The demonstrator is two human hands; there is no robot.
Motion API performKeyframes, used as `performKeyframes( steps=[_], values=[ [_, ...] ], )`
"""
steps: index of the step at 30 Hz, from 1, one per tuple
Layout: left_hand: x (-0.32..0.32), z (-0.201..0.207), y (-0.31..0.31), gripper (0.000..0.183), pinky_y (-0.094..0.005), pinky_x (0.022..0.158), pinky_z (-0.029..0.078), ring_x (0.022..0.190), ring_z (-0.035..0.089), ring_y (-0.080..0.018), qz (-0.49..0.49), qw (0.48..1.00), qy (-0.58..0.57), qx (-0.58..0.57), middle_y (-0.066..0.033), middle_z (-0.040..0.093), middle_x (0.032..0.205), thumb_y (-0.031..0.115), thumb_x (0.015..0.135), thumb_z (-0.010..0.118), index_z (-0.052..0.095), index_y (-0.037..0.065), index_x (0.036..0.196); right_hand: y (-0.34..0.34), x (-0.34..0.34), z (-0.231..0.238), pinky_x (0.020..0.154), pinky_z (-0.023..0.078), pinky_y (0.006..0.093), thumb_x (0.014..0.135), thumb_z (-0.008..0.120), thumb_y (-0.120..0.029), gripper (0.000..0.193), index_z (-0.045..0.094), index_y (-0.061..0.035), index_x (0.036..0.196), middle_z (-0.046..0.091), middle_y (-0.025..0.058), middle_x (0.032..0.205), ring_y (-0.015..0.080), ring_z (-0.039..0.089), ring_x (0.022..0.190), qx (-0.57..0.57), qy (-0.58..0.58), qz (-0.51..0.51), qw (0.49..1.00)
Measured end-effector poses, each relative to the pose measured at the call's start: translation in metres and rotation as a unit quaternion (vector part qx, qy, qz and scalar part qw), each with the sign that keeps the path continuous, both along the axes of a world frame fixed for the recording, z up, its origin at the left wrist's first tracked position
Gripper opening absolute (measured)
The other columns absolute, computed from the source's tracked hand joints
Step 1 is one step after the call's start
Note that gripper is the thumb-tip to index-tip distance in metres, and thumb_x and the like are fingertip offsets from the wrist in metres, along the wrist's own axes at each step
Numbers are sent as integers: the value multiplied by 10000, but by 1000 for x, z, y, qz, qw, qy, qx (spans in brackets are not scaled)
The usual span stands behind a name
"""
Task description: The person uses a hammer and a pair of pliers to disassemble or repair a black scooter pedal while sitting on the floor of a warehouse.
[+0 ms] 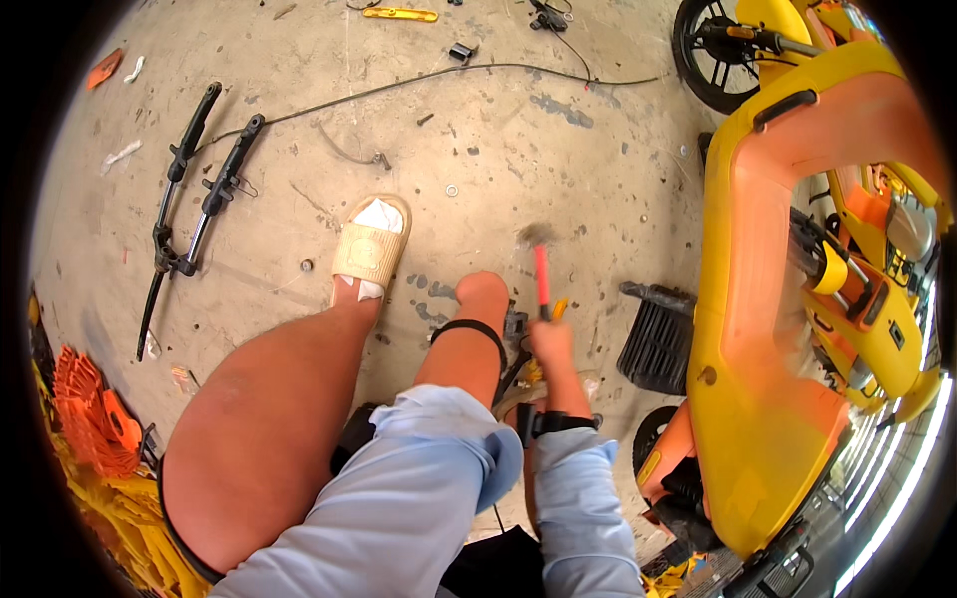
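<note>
My right hand (554,347) is closed around a hammer (542,279) with a red shaft; its dark head is smeared by motion at the far end. Just left of it, my left hand (482,297) is curled, its fingers hidden behind the back of the hand. Beside that hand show a dark metal part (515,325) and a yellow piece (560,308), both partly covered; what the left hand grips is hidden. Each wrist wears a black band. Both hands are low, near the concrete floor.
A black front fork (204,194) lies at the left, with a long cable (399,84) beyond it. A yellow and orange scooter body (720,329) stands right, near a black ribbed part (658,339). Orange (88,424) and yellow panels pile at lower left. My sandalled foot (371,239) is ahead.
</note>
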State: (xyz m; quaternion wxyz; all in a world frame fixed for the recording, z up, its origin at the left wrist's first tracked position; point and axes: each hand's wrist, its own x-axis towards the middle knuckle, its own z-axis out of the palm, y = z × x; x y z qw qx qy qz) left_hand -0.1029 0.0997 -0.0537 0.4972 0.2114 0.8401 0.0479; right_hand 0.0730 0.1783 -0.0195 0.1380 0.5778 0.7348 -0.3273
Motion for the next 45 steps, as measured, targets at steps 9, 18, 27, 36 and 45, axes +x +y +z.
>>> performKeyframes(
  steps=[9, 18, 27, 36, 45],
  values=[
    [31, 16, -5, 274, -427, 860, 541, 1030, 671, -344, 2, 998, -42, 38, -173, 695, 1133, 177, 915, 511, 738, 83, 1036, 70, -54, 223, 381, 274, 297, 884, 613, -167, 312, 398, -130, 661, 323, -18, 485, 123, 282, 360, -99, 396, -280, 869],
    [8, 17, 10, 315, -440, 886, 527, 1063, 653, -355, 107, 993, -58, 1, -194, 682, 1149, 218, 904, 508, 714, 41, 1064, 21, 8, 81, 465, 374, 326, 797, 650, -192, 197, 605, -6, 745, 534, 16, 582, 110, 443, 497, -77, 127, -213, 966],
    [12, 16, 14, 292, -397, 872, 541, 1056, 671, -318, 139, 990, -21, -6, -152, 705, 1116, 181, 891, 514, 725, 70, 1059, -5, 8, -7, 486, 408, 362, 792, 623, -207, 231, 609, 22, 767, 565, 56, 612, 189, 533, 494, -121, 1, -147, 982],
    [5, 13, 11, 290, -414, 855, 540, 1052, 673, -307, 123, 992, -34, -10, -146, 701, 1135, 181, 897, 516, 724, 74, 1068, 99, -111, 272, 435, 366, 271, 917, 601, -240, 308, 435, -131, 681, 429, -23, 549, 108, 412, 442, 69, 381, -103, 916],
    [10, 23, 25, 303, -410, 900, 531, 1102, 654, -316, -8, 1000, 5, -11, -122, 690, 1186, 213, 898, 545, 720, 90, 1112, -7, 21, -22, 517, 456, 364, 835, 620, -250, 212, 646, -44, 794, 633, 129, 658, 282, 583, 562, 21, 8, -126, 992]
  ],
)
